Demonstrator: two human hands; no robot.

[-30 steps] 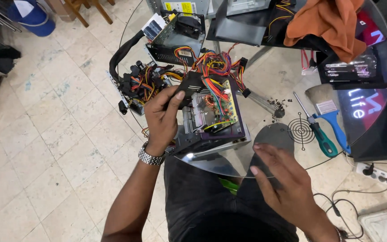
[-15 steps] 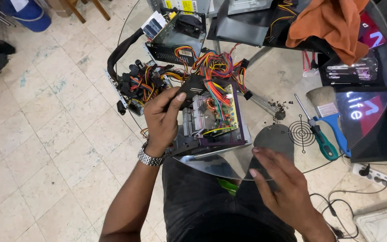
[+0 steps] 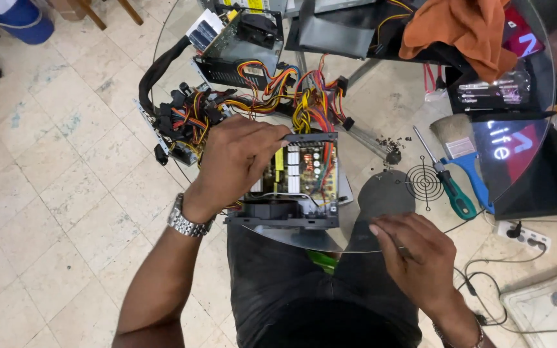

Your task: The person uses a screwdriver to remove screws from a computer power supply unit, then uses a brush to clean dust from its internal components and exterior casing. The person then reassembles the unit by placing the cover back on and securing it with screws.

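— Clamped over the left side of the open power supply (image 3: 291, 183), the left hand (image 3: 236, 161) has its fingers curled onto the top edge of the metal case. The unit sits at the near edge of the round glass table (image 3: 381, 122), its fan side toward the person.

— And the other hand?

— The right hand (image 3: 414, 254) hovers off the table's near edge, fingers loosely together, perhaps pinching something small; what, if anything, cannot be told.

— What step does that look like?

— Steadying the case while the inside is worked on, judging by the bare circuit board and the round wire grille (image 3: 425, 182) lying loose beside a green-handled screwdriver (image 3: 446, 183) and a blue-handled brush (image 3: 465, 151).

— What would the next move need?

— Probably a firm hold on the case and a tool in the right hand.

— Anything hidden?

— The left palm covers part of the board, and the bundle of coloured wires (image 3: 304, 103) hides the case's far side. A second unit (image 3: 240, 42) is cut off at the far edge.
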